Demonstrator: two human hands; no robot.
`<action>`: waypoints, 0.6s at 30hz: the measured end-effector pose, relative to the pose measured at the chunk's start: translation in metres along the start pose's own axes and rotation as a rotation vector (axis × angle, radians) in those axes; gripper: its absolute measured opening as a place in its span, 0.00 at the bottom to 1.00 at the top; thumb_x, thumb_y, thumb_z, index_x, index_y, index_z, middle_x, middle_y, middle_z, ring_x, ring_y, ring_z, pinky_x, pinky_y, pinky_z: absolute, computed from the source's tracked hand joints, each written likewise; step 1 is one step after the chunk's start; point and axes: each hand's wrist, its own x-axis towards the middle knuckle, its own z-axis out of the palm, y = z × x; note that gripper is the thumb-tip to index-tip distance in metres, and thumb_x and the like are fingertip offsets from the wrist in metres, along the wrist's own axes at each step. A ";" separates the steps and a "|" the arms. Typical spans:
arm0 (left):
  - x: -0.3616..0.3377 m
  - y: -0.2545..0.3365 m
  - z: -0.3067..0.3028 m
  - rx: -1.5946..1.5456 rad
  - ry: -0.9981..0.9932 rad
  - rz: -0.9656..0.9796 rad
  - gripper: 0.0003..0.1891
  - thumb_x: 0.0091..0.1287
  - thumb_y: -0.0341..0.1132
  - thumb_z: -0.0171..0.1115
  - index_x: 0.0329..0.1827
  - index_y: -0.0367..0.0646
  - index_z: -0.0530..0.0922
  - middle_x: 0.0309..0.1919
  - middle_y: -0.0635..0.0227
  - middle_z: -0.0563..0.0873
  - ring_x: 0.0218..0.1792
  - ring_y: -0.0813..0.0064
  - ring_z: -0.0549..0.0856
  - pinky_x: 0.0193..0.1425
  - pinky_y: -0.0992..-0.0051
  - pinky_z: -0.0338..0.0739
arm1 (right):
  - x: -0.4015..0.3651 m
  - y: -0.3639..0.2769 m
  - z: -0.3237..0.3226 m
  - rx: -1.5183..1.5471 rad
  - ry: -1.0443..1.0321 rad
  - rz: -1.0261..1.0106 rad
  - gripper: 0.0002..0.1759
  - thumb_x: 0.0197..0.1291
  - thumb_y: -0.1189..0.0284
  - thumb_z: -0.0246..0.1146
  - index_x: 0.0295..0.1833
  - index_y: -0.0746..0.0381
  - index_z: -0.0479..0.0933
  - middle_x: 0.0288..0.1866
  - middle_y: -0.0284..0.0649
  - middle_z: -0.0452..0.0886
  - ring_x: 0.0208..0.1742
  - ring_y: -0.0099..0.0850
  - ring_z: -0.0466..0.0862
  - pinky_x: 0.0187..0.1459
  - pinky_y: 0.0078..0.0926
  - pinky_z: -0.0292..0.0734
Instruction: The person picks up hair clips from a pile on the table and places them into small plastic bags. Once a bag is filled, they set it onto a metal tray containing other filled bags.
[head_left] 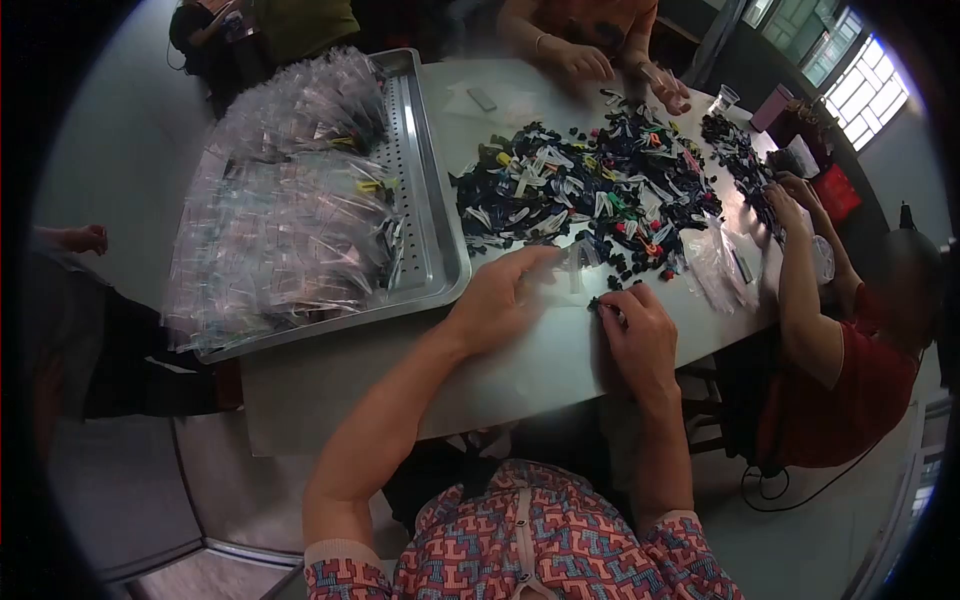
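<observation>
"Patterned shirt (525,530) is closest. What do your fingers do?"

"My right fingers (628,303) pinch a small dark piece (595,303) by the worktop (500,385). My left fingers (530,262) curl beside a clear bag (577,268), but they're blurry, so I can't tell if they grip it."

"What's around?"

"A big dark-and-white heap (560,180) past the bag, and clear packets (285,220) on a metal tray (412,225) to the left."

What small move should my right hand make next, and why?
Probably ease the right hand toward the clear bag: its fingertips pinch a small dark piece, and the bag is close by, beside the left hand.
</observation>
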 end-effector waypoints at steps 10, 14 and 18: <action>0.001 -0.001 -0.001 0.041 -0.008 0.014 0.28 0.62 0.27 0.69 0.68 0.33 0.75 0.54 0.62 0.85 0.52 0.77 0.82 0.58 0.75 0.78 | 0.004 -0.008 0.004 0.004 0.017 -0.035 0.06 0.60 0.71 0.69 0.43 0.58 0.83 0.40 0.39 0.81 0.41 0.41 0.83 0.42 0.39 0.78; 0.000 0.001 -0.001 -0.004 -0.009 -0.041 0.28 0.62 0.26 0.69 0.67 0.34 0.75 0.54 0.62 0.85 0.53 0.77 0.82 0.58 0.74 0.78 | 0.009 -0.003 0.008 0.019 0.058 -0.071 0.06 0.59 0.72 0.70 0.42 0.59 0.83 0.42 0.40 0.80 0.40 0.40 0.83 0.41 0.37 0.78; 0.001 -0.002 -0.001 0.027 -0.020 0.004 0.28 0.62 0.26 0.70 0.67 0.34 0.75 0.55 0.63 0.85 0.53 0.77 0.82 0.59 0.75 0.77 | 0.012 -0.018 -0.008 0.306 0.120 0.029 0.07 0.58 0.77 0.71 0.43 0.61 0.83 0.41 0.36 0.80 0.34 0.29 0.80 0.35 0.27 0.75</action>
